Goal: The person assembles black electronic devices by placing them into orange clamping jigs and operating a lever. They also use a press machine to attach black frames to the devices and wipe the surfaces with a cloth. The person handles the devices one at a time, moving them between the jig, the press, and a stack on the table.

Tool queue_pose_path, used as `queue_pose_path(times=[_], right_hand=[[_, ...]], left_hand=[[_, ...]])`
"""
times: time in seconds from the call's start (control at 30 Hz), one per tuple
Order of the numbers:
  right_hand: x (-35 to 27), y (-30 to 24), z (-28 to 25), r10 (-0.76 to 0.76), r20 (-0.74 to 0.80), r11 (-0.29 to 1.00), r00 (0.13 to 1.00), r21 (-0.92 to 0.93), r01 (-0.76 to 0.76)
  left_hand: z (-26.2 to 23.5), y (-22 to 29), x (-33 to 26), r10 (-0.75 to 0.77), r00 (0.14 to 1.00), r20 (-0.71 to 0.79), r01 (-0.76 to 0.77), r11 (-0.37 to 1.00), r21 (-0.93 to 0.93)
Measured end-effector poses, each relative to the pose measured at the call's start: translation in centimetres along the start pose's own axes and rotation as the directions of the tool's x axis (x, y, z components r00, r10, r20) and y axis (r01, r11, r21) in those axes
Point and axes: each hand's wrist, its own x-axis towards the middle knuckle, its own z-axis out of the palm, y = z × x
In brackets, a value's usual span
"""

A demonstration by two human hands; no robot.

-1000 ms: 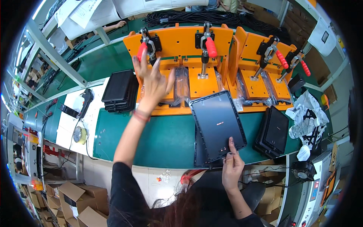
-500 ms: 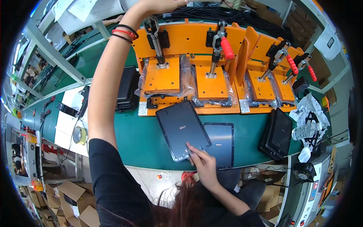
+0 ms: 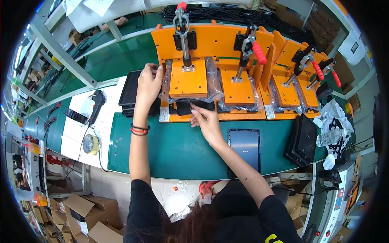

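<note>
My right hand pinches the front edge of a dark flat panel, which lies mostly hidden under the orange press plate of the leftmost clamp fixture. Clear plastic film hangs around that plate. The toggle clamp above it has its red handle pointing up. My left hand is at the left side of this fixture, its fingers bent and apart, with nothing visible in it. A second dark panel with a raised rim lies on the green table to the right of my right forearm.
More orange clamp fixtures with red handles continue to the right. Black panels are stacked at the left and right. A glue gun and a tape roll lie on white board. A plastic bottle lies among bags at the far right.
My left hand has come down from the raised clamp area to the fixture's left side. My right hand has moved the dark panel from above the table to under the press plate.
</note>
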Motion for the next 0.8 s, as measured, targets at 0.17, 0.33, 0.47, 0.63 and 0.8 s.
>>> queue_pose_path(times=[0.17,0.33,0.47,0.63,0.8], right_hand=[[1.2,-0.8,0.9,0.080,0.060,0.996,0.995,-0.044,-0.077],[1.9,-2.1,1.3,0.188,0.072,0.940,0.979,-0.302,-0.158],[1.7,-3.0,1.0,0.055,0.158,0.992,0.986,-0.125,-0.036],[1.3,-3.0,2.1,0.095,0.096,0.984,0.991,0.140,-0.108],[1.1,-3.6,2.5,0.150,0.124,0.947,0.981,0.266,-0.178]], left_hand=[[0.0,-0.7,3.6,-0.093,0.958,0.270,0.066,0.992,0.105],[0.3,-1.7,4.5,-0.105,0.852,0.513,0.118,0.993,0.007],[0.6,-3.1,4.7,-0.020,0.818,0.575,0.096,0.990,-0.102],[1.5,-4.4,4.8,0.097,0.829,0.551,0.050,0.968,-0.246],[2.2,-4.5,4.5,0.122,0.906,0.405,-0.049,0.981,-0.187]])
